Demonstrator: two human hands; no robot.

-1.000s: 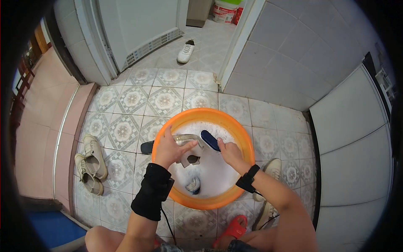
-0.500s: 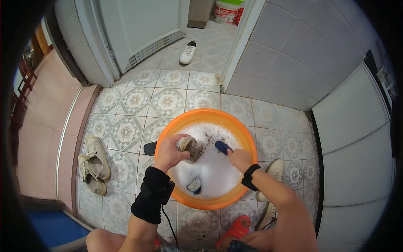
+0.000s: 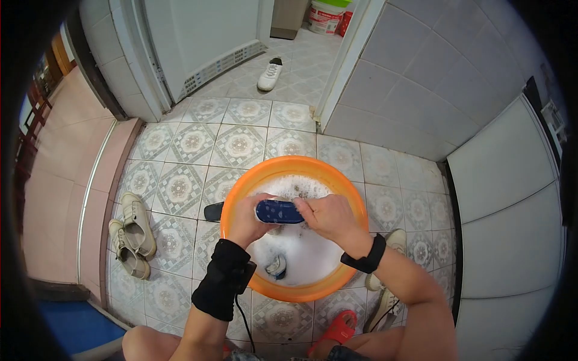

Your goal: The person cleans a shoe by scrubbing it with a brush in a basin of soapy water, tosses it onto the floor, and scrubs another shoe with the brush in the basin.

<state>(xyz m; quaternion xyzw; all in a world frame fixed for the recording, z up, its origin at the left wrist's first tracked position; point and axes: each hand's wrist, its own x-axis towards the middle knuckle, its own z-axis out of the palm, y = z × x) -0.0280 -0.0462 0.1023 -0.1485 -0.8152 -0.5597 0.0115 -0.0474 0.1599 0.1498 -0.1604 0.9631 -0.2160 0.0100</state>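
Grips a blue-backed brush (image 3: 277, 212) by one end in the right hand (image 3: 330, 218), thumb along the top, fingers folded firmly round it and partly out of sight. Holds the brush level across a shoe (image 3: 276, 230) above the suds (image 3: 304, 256), covering most of the shoe from view; cannot tell whether brush and shoe touch. Clasps the shoe from its left side with the left hand (image 3: 245, 219), thumb on the near side, closed as far as the shoe allows. Has both hands close together over an orange basin (image 3: 289, 295). Below, white foam flecked with dark specks toward the far rim, and a blue-and-white item (image 3: 276, 266) half sunk on the near side, too covered to name. Wears a wide black band (image 3: 221, 280) on the left wrist, a narrower black strap (image 3: 365, 256) on the right. Just beside the basin on the left, a dark object (image 3: 213, 211); farther left, a pair of pale shoes (image 3: 139, 228) on the patterned tile floor (image 3: 238, 146). To the right, partly behind the forearm, more pale shoes (image 3: 395, 240); nearer, a red slipper (image 3: 341, 328) on a foot. Well beyond, by the open door (image 3: 205, 42), a single white shoe (image 3: 270, 75).
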